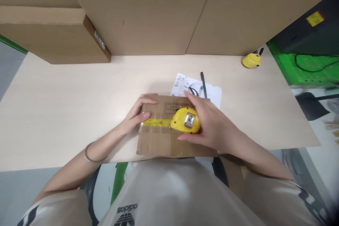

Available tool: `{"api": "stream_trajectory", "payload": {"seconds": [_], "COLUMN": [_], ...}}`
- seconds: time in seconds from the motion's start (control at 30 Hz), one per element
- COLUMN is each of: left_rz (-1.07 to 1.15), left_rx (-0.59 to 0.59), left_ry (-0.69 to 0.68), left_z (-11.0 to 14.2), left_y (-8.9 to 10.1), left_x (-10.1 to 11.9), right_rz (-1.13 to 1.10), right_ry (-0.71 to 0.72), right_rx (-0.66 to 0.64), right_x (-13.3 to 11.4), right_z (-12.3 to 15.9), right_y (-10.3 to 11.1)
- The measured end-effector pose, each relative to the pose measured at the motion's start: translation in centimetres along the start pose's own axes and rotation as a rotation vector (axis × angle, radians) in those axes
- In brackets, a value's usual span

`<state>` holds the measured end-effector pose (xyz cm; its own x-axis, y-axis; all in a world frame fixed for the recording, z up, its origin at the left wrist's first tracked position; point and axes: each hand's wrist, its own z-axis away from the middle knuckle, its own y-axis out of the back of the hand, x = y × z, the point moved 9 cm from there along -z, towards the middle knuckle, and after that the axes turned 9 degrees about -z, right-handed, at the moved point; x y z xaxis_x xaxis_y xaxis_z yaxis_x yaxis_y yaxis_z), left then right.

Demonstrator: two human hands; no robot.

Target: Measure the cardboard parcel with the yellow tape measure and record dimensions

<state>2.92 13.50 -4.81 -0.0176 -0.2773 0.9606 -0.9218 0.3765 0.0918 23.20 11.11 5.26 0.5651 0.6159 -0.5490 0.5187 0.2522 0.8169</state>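
Observation:
A small flat cardboard box (159, 141) lies at the table's near edge in front of me. My right hand (212, 123) is closed round a yellow tape measure (186, 120) resting on top of the box. Its yellow blade (156, 122) is drawn out leftward across the lid. My left hand (137, 114) lies on the box's left edge, fingers pressing the blade's end down against the cardboard.
A printed paper sheet (213, 93) with a black pen (203, 84) lies just behind the box. A second yellow tape measure (251, 60) sits at the back right. Large cardboard boxes (143, 14) line the table's far side. A green and black machine (309, 67) stands to the right.

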Motion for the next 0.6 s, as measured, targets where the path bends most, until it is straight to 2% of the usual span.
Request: {"api": "stream_trajectory", "payload": {"seconds": [0.1, 0.17, 0.23, 0.33, 0.43, 0.5, 0.53, 0.6], "left_rz": [-0.025, -0.055, -0.069, -0.052, -0.007, 0.026, 0.045, 0.076], "left_rx": [0.012, 0.017, 0.024, 0.055, 0.111, 0.131, 0.129, 0.123], "left_ry": [0.023, 0.034, 0.043, 0.062, 0.057, 0.042, 0.039, 0.041], "left_z": [-0.1, -0.1, -0.1, 0.0, -0.1, -0.1, -0.2, -0.3], "left_y": [0.1, 0.1, 0.1, 0.1, 0.0, -0.1, -0.2, -0.3], "left_x": [0.2, 0.3, 0.4, 0.1, 0.0, 0.1, 0.1, 0.0], "right_rz": [0.036, -0.073, -0.313, -0.772, -1.166, -1.316, -1.317, -1.169], "right_ry": [-0.034, -0.054, -0.122, -0.335, -0.491, -0.481, -0.453, -0.342], "right_rx": [-0.022, -0.031, 0.034, 0.164, 0.134, 0.080, 0.058, 0.028], "right_x": [0.2, 0.3, 0.9, 3.0, 3.8, 2.9, 2.2, 0.4], "right_z": [0.7, 1.1, 1.1, 0.7, -1.1, -2.9, -3.8, -5.5], "right_y": [0.1, -0.3, -0.4, -0.5, -1.0, -0.7, -0.5, 0.2]}}
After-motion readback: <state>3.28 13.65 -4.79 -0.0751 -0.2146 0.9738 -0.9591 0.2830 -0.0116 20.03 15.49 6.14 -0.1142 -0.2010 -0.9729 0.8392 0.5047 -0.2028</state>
